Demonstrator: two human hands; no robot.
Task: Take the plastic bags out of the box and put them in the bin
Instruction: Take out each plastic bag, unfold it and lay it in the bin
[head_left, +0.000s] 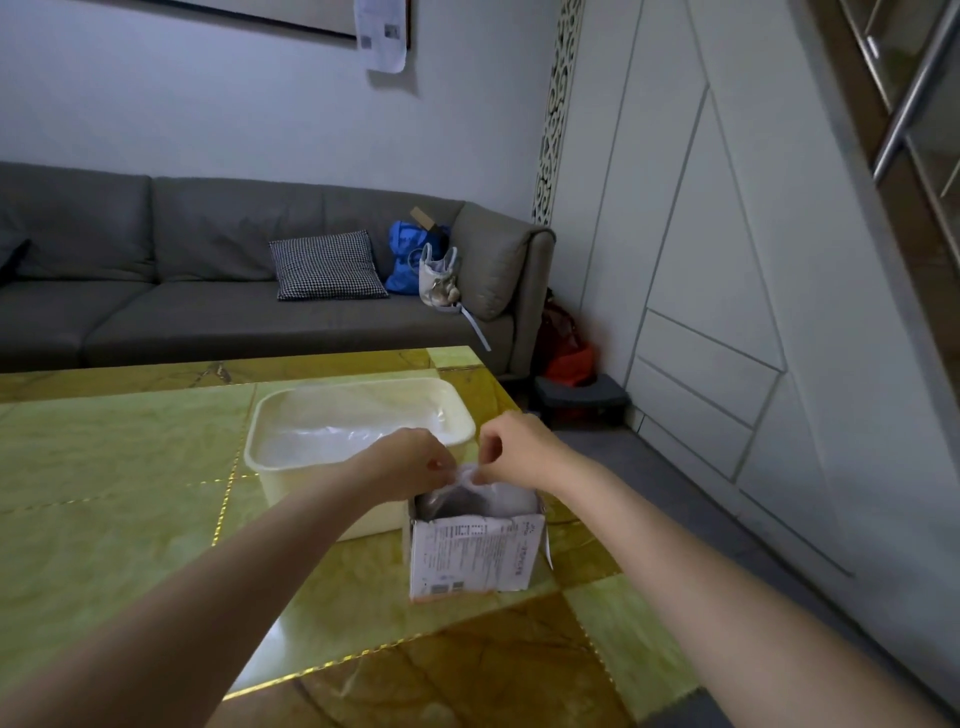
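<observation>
Clear, thin, crinkly plastic bag (470, 480) sticks up out of the small open white cardboard box (475, 556) with printed labels. The left hand (410, 462) and right hand (519, 449) both pinch its top with curled fingers. The cream plastic bin (358, 447) sits just behind the box, touching it, with clear plastic inside. Both stand on the green and gold tiled table (130, 493). A grey sofa (208, 291) is far behind.

Two bare forearms in shot, no sleeves anywhere up to the frame edge. Left hand (410, 460) and right hand (519, 449) both ungloved. No rings, no watch, no bands on the wrists. Short, unpainted nails as far as visible.
</observation>
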